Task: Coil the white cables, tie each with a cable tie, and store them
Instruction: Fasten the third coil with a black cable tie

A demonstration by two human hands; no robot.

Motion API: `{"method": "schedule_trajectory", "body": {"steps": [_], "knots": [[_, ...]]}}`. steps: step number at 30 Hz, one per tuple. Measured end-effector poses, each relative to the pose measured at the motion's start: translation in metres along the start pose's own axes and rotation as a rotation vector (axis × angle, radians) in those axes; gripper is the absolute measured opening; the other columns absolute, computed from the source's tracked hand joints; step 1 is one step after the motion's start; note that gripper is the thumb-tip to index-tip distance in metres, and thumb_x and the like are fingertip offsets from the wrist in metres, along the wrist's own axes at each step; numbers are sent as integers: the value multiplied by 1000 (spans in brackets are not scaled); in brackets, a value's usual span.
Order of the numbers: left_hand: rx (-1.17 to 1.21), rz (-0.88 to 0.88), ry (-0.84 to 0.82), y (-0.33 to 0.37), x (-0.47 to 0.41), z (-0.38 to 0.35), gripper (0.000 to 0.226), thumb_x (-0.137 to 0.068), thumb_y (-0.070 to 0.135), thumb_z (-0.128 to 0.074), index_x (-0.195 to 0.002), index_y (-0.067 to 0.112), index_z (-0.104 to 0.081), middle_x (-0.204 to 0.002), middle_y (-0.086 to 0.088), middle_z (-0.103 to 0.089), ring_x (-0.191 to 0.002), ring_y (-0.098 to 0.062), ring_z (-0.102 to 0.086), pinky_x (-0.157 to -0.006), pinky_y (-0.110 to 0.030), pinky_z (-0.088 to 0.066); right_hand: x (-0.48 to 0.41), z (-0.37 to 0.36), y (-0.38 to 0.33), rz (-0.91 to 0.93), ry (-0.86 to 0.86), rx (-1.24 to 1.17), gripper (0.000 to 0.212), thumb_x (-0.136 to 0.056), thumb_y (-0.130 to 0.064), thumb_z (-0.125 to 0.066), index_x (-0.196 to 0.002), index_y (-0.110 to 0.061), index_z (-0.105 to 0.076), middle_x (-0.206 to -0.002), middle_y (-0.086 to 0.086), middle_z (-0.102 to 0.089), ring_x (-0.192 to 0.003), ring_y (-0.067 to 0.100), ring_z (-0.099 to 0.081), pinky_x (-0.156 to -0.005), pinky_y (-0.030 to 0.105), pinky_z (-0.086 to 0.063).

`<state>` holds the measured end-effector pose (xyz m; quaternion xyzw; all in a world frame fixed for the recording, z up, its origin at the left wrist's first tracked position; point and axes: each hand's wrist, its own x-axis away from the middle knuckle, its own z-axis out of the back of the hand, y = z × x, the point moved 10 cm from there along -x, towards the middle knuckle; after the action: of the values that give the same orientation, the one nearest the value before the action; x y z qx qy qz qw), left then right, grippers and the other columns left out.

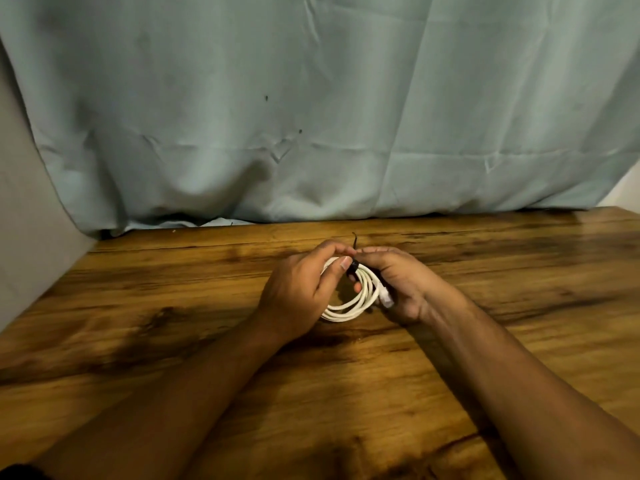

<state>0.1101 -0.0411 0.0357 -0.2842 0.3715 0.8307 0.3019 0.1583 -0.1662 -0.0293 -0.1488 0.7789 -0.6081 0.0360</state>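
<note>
Surface (173,341) carrying both forearms | left hand (298,289) pinching cable tie (351,266) | right hand (394,282) gripping white cable coil (349,308) | judging: loops needing tight bunching while tail is pulling snug.

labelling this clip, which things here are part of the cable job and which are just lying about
In the job: white cable, coiled; black cable tie; left hand and right hand holding them.
Just there: wooden table, teal curtain.

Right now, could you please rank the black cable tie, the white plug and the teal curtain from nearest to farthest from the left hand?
1. Black cable tie: at the left hand thumb.
2. White plug: held within the right hand.
3. Teal curtain: far back.
</note>
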Motion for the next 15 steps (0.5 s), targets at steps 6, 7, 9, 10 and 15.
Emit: {"method": "schedule_trajectory", "body": {"steps": [6,7,9,10,15], "knots": [[140,-19,-9,9,0,1,24,-102,28,-57,-117,19,-72,-106,10,-76,-101,-2,-70,-88,-36,-55,4,-4,17,-235,-27,-138,22,-87,-2,-58,-69,-1,-72,-57,8,-64,-43,12,-62,-42,21,-52],[152,-25,-20,10,0,0,21,-102,25,-58,-116,18,-73,-103,10,-76,-99,-3,-71,-87,-36,-56,4,-3,19,-250,-26,-150,22,-87,-1,-57,-69,1,-71,-56,8,-64,-43,12,-62,-41,21,-52],[185,-34,-47,15,-1,-4,17,-102,20,-60,-113,17,-72,-94,9,-76,-91,-6,-72,-83,-37,-57,4,-1,23,-256,-20,-131,25,-94,-4,-56,-73,1,-70,-55,7,-63,-42,11,-60,-40,19,-50],[208,-26,-60,15,-1,-6,16,-103,19,-60,-112,16,-72,-89,8,-76,-87,-9,-73,-80,-37,-57,5,-2,23,-250,-29,-114,26,-94,-7,-58,-72,-1,-71,-56,6,-62,-42,10,-59,-39,18,-49],[247,91,-89,-3,0,-13,14,-101,26,-60,-104,22,-73,-87,8,-77,-84,-8,-73,-80,-38,-58,1,8,13,-74,51,256,21,-95,-21,-69,-84,-3,-72,-65,13,-66,-50,20,-61,-49,28,-49]]}}
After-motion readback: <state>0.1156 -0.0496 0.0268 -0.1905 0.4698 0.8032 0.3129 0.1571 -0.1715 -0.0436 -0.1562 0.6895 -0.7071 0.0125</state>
